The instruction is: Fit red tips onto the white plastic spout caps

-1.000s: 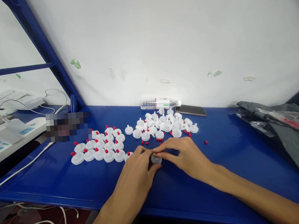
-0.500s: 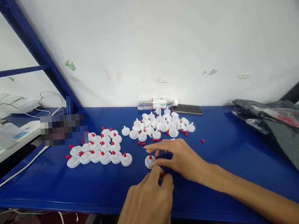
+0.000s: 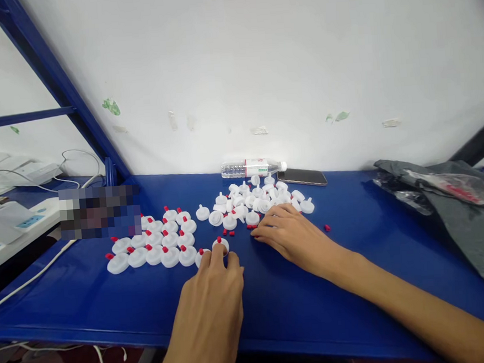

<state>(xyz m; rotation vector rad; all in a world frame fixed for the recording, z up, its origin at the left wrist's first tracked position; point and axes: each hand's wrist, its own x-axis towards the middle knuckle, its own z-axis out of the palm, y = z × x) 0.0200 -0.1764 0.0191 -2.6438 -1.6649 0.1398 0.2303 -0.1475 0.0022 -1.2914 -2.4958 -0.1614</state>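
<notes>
My left hand [image 3: 212, 297] reaches forward, its fingertips closed on a white cap with a red plug [image 3: 220, 243] at the right end of the rows of plugged white caps [image 3: 155, 245]. My right hand [image 3: 291, 234] lies low on the blue table [image 3: 367, 250], fingers stretched left. Its tips touch loose red plugs [image 3: 251, 227] at the near edge of the pile of unplugged white caps [image 3: 247, 202]. Nothing shows in the right hand.
A clear water bottle [image 3: 249, 168] lies by the wall beside a phone [image 3: 302, 177]. A grey plastic bag [image 3: 454, 194] fills the right end. A white power strip [image 3: 5, 228] and cable [image 3: 29, 279] sit left. One red plug [image 3: 327, 228] lies apart.
My left hand has moved forward and left, bringing the plugged cap to the end of the rows. My right hand has let go of it and moved back toward the pile.
</notes>
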